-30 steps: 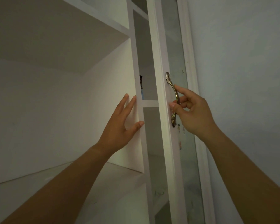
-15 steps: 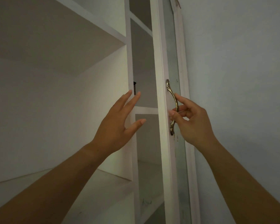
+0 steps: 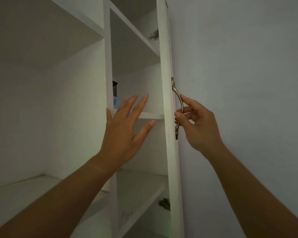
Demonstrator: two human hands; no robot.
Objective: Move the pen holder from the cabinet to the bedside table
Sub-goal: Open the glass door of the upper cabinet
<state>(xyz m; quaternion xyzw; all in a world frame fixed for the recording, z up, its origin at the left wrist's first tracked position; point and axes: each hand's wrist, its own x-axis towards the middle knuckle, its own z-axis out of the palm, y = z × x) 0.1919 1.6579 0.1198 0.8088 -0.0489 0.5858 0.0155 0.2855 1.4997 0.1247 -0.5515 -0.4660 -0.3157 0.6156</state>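
A black mesh pen holder (image 3: 115, 89) stands on a shelf of the white cabinet (image 3: 107, 48), mostly hidden behind the vertical divider; something blue shows at its base. My left hand (image 3: 126, 131) is raised in front of that shelf's edge, fingers spread and holding nothing, a little right of and below the holder. My right hand (image 3: 195, 125) pinches the curved brass handle (image 3: 177, 107) of the cabinet door (image 3: 169, 134), which stands open edge-on to me.
The cabinet has several white shelves; a wide lower shelf (image 3: 33, 191) runs on the left. A metal hinge (image 3: 164, 203) sits low inside the door. A plain grey wall (image 3: 248, 66) fills the right side.
The door has swung further open under my right hand, exposing the compartment and more of the pen holder. My left hand has moved right, in front of the shelf.
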